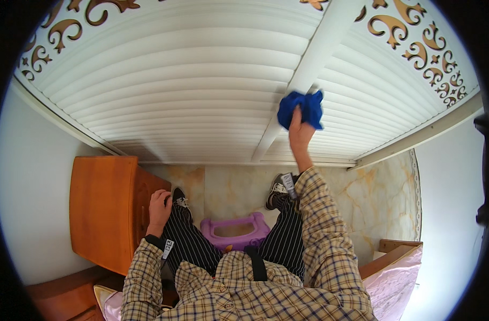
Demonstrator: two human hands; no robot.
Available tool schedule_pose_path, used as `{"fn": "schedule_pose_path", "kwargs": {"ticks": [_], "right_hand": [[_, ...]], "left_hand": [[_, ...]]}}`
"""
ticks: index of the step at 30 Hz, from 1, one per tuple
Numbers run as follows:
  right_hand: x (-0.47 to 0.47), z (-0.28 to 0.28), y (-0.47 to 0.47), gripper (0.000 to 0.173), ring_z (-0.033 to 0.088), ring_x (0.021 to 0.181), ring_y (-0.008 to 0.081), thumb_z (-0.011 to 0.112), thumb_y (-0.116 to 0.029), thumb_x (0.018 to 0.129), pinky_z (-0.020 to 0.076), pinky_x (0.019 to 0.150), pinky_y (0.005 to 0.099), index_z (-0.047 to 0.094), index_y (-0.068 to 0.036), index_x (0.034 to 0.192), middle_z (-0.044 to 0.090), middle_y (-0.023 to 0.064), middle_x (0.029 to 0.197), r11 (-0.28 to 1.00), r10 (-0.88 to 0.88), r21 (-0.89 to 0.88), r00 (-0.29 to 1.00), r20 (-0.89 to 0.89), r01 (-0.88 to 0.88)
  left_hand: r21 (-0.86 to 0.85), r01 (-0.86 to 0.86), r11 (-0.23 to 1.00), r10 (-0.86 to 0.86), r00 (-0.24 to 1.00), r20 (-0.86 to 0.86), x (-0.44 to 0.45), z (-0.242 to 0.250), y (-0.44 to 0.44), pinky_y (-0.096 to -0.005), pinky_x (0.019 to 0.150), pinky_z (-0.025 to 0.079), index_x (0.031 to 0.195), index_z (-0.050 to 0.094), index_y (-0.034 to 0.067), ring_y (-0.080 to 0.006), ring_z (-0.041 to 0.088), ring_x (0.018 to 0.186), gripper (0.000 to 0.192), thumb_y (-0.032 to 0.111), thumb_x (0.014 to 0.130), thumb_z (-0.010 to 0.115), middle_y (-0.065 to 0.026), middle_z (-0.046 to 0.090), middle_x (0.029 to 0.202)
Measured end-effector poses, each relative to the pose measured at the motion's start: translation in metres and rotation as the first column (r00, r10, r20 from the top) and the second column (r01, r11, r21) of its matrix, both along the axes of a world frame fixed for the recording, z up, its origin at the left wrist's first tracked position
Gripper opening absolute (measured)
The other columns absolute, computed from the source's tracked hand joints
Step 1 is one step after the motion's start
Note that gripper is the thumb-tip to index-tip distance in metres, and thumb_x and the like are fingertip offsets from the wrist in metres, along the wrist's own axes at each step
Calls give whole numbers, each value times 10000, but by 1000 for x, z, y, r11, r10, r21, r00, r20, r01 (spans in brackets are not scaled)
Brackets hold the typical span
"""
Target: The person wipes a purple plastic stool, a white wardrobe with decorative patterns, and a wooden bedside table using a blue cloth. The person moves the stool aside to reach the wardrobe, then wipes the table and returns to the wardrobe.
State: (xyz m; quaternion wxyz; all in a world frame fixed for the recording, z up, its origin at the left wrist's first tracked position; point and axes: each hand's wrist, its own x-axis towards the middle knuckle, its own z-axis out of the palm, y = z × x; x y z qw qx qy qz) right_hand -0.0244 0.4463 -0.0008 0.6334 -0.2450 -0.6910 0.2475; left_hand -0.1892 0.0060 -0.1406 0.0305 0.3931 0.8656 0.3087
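Observation:
In my right hand (301, 134) is a crumpled blue cloth (292, 112), pressed against the white upright stile (314, 60) between two slatted door panels. The thumb lies over the cloth; the other fingers are mostly hidden by it. Horizontal white slats (188, 92) spread to both sides of the stile, with scroll cut-outs above them. My left hand (160, 206) hangs over my left leg beside the wooden cabinet (102, 204), its fingers loosely bent and no object visible in it.
A purple plastic stool (234, 244) stands between my legs on the marble-patterned floor (228, 188). Behind me at the right is a wooden frame (389, 261) with pink fabric. Brown wooden furniture (63, 293) stands at the lower left. Pale walls flank both sides.

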Motion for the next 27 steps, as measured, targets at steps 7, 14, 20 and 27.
{"fn": "schedule_pose_path", "kwargs": {"ticks": [7,14,20,27], "right_hand": [[-9,-163,-18,399,564,1068,347,529,-277,968,411,938,406,579,55,1182,601,217,1193,701,5,-696,974,224,156],[-21,-242,-26,432,621,1017,298,487,-391,974,489,870,411,584,-44,1211,626,129,1182,130,-188,-948,931,-312,-291],[-22,-220,-14,423,581,1101,308,473,-430,947,465,952,508,573,-120,1217,599,93,1234,-89,-241,-821,812,-532,-564],[-19,-75,-17,439,538,1171,405,414,-240,860,401,1020,603,539,-24,1221,576,198,1253,-32,-137,-767,763,-631,-641]], "left_hand": [[-19,-86,996,84,994,-66,4,5,3,-411,869,450,968,647,2,-348,554,1015,132,106,891,628,-154,601,1089],[-63,-257,964,259,965,29,-1,14,2,-418,877,449,965,637,-38,-348,554,1002,170,122,932,588,-180,602,1076],[-59,-286,957,289,956,57,-5,12,-4,-410,865,456,961,636,-48,-349,553,995,185,126,942,574,-178,602,1074],[-33,-216,976,216,976,-6,-7,2,-1,-429,821,467,942,628,-53,-349,549,960,168,108,926,584,-174,591,1028]]}}
